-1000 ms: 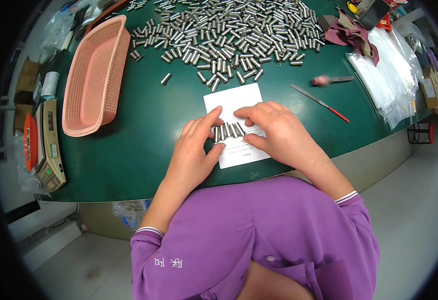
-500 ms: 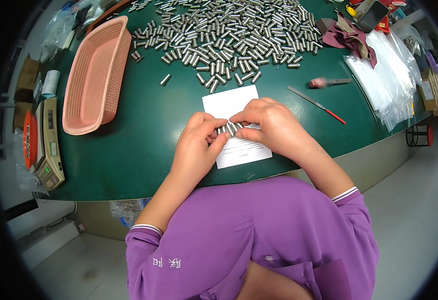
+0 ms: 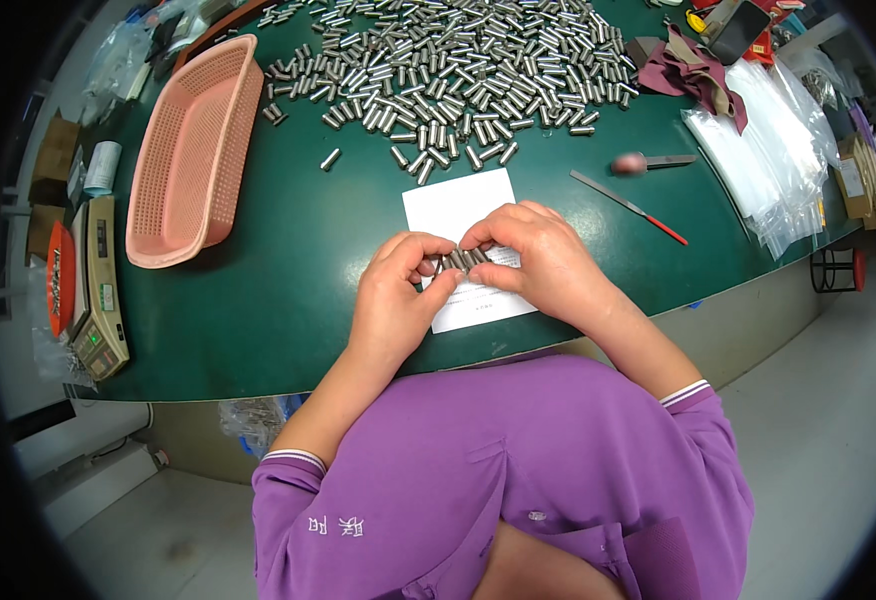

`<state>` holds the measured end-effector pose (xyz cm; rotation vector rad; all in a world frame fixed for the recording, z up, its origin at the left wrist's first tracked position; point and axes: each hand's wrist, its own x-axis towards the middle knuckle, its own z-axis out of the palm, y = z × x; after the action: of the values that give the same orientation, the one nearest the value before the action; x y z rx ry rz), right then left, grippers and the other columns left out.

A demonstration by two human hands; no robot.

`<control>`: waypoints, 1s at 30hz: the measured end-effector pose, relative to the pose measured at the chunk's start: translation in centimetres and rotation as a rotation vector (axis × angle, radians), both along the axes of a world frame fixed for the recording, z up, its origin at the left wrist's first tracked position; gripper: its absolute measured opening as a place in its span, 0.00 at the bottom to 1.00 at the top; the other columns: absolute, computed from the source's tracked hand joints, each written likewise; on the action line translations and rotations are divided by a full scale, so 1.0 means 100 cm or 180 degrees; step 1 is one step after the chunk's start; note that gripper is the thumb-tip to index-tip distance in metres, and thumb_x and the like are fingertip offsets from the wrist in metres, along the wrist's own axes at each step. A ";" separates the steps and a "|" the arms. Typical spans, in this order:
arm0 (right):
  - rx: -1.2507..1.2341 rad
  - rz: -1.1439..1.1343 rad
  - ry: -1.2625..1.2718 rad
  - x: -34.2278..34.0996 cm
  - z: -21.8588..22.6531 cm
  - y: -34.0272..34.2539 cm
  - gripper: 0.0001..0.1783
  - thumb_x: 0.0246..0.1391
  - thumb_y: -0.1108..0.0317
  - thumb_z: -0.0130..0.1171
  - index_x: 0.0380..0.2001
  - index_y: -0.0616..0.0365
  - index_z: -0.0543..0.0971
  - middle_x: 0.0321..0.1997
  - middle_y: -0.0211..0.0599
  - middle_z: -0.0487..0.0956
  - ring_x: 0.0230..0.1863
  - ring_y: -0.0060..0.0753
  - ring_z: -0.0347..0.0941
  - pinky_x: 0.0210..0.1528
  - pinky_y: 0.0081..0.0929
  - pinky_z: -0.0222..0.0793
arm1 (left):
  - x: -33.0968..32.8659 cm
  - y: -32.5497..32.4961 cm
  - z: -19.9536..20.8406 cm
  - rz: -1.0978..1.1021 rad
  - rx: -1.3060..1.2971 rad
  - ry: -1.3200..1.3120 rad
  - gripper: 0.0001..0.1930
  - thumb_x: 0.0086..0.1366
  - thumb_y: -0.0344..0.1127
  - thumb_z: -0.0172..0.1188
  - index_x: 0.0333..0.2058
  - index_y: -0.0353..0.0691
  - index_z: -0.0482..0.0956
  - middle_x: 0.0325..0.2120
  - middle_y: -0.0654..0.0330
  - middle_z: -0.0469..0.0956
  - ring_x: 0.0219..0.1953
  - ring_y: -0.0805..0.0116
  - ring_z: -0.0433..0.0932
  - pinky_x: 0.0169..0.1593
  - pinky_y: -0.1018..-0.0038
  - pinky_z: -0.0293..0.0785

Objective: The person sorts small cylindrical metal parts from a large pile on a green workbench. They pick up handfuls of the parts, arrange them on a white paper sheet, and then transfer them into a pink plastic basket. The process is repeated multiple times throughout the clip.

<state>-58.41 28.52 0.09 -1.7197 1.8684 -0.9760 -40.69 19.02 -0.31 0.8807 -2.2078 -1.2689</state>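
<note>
Between my two hands is a short row of shiny metal pins (image 3: 464,261), side by side over a white printed sheet (image 3: 463,205). My left hand (image 3: 400,283) pinches the row's left end with thumb and fingers. At the right end, my right hand (image 3: 535,252) grips it the same way. Fingertips hide part of the row, so its full extent cannot be made out. Beyond the sheet a large heap of similar metal pins (image 3: 458,75) spreads over the green table (image 3: 298,310), with a single loose pin (image 3: 330,159) apart from it.
On the left stand a pink plastic basket (image 3: 220,190) and a weighing scale (image 3: 104,290) beside an orange tray (image 3: 61,280). To the right lie a red-handled file (image 3: 630,207), a knob-ended tool (image 3: 653,162), clear plastic bags (image 3: 758,160) and a maroon cloth (image 3: 693,78).
The row of pins appears slightly tilted compared with before, and its sides show darker. Both hands keep their pinch, with only small finger shifts. The whole view has drifted slightly.
</note>
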 end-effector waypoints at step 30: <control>-0.0343 0.0006 -0.0119 0.009 -0.002 0.018 0.16 0.48 0.74 0.62 0.43 0.53 0.75 0.39 0.33 0.80 0.42 0.40 0.77 0.45 0.37 0.72 | -0.006 0.013 -0.005 -0.0442 -0.0688 0.0127 0.35 0.53 0.19 0.67 0.60 0.38 0.67 0.35 0.61 0.81 0.38 0.68 0.75 0.41 0.73 0.75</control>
<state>-57.54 30.36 -0.09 -1.7512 1.8204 -1.1190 -41.30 20.36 -0.77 0.6236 -2.3542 -1.0709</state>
